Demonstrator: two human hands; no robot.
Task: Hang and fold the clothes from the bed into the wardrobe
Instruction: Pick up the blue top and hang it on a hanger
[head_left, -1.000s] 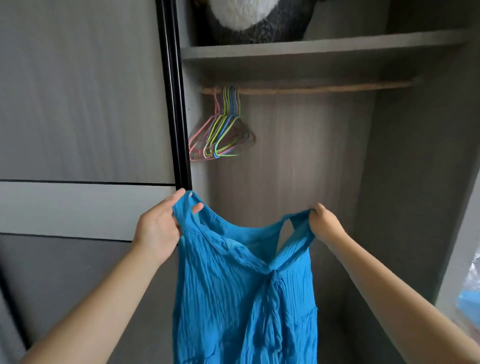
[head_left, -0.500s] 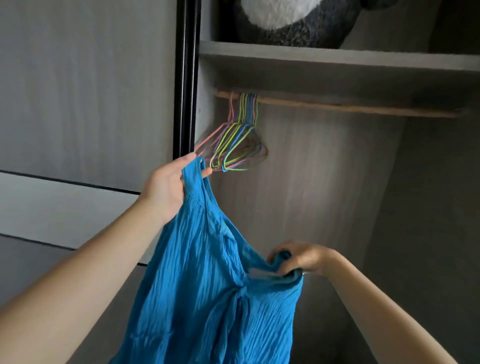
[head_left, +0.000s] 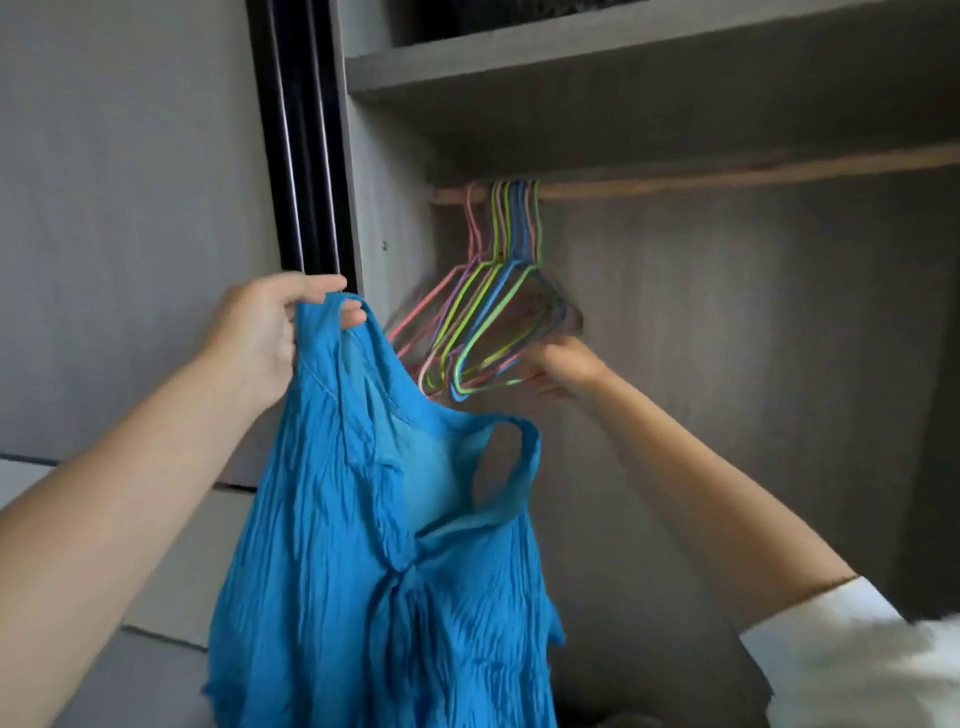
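A wooden hanging rail (head_left: 727, 176) runs across the open wardrobe (head_left: 727, 364) just under its grey upper shelf (head_left: 597, 49). A bunch of thin wire hangers (head_left: 488, 317) in pink, green, blue and purple hangs from the rail by their hooks, crowded together at its left end, close to the wardrobe's left wall. Their lower bars swing out to the right, tilted rather than hanging straight down. The rest of the rail to the right carries nothing that can be seen. On the shelf above, only a dark edge of something shows at the top of the view; what it is cannot be told.
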